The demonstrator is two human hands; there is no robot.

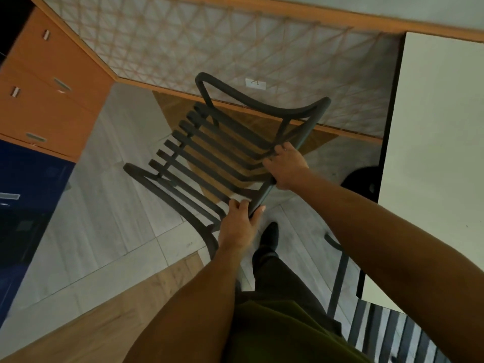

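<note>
chair (209, 150), black and slatted, hangs tilted above the tiled floor (104, 218), just left of the white table (440, 140). left hand (239, 226) and right hand (285, 166) each wrap fingers around its side rail.

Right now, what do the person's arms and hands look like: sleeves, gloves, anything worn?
Left forearm and right forearm are bare as far as the frame shows: no sleeves. Left hand and right hand are ungloved, with no watch, band or ring that I can make out.
</note>
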